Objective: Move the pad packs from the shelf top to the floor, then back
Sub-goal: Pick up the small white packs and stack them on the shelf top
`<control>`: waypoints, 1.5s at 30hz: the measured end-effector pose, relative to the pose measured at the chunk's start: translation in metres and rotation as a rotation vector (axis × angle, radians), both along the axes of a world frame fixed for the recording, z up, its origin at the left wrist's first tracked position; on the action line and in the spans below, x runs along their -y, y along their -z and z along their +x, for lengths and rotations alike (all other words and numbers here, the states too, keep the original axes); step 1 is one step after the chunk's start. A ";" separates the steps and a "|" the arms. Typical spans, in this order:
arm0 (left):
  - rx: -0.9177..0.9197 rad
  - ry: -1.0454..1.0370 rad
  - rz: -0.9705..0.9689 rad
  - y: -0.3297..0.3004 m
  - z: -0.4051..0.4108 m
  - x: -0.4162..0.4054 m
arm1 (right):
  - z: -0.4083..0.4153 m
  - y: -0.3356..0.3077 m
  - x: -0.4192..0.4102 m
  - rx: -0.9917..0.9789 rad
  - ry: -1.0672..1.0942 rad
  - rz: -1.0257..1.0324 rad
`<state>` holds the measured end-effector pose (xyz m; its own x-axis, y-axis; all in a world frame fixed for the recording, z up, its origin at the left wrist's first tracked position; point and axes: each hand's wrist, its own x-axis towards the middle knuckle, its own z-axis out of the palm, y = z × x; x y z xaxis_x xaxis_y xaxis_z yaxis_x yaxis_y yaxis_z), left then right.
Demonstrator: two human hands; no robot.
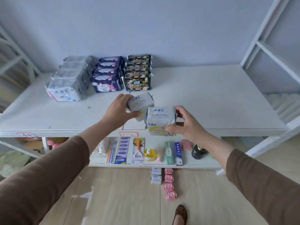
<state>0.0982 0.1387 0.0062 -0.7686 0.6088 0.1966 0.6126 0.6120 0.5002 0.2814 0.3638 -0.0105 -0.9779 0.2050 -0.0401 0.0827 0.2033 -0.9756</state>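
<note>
- Each hand grips one white ABC pack above the front of the shelf top [211, 98]; the left pack [140, 103] sits at about 11 o'clock from the right pack [159, 120], the two just beside each other, corners near or touching, I cannot tell which
- The left hand [118, 109] comes in from 7 o'clock and is curled round the left pack's left end, fingers over the top, thumb under the lower edge; that pack is tilted, its long axis running from 8 to 2 o'clock
- The right hand [183, 125] comes in from 5 o'clock and pinches the right pack by its right side, fingers above, thumb on the lower front corner; this pack hangs over the shelf's front edge, printed face toward the camera
- Three rows already stand at 12 o'clock on the shelf top, against the wall: grey packs [69, 82], purple packs [107, 73], black packs [138, 73]; bare shelf lies at 1 to 2 o'clock, right of the black row
- More packs lie on the floor [113, 200] at 6 o'clock: two white packs [156, 175], and a line of pink packs [169, 184] beside them
- Judgement: packs are going back up; the left pack is nearer the rows and would likely be set first
</note>
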 end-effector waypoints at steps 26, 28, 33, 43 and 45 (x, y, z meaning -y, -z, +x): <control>-0.283 0.188 -0.373 -0.009 -0.304 -0.293 | -0.220 0.011 -0.148 0.098 0.230 -0.004; -0.313 0.180 -0.413 0.001 -0.321 -0.305 | -0.233 0.017 -0.156 0.102 0.250 0.001; -0.341 0.165 -0.447 0.025 -0.341 -0.321 | -0.259 0.028 -0.170 0.121 0.269 0.021; -0.329 0.208 -0.388 0.022 -0.340 -0.311 | -0.310 0.038 -0.195 0.130 0.278 0.126; -0.276 0.186 -0.325 0.015 -0.335 -0.297 | -0.320 0.042 -0.204 0.120 0.280 0.158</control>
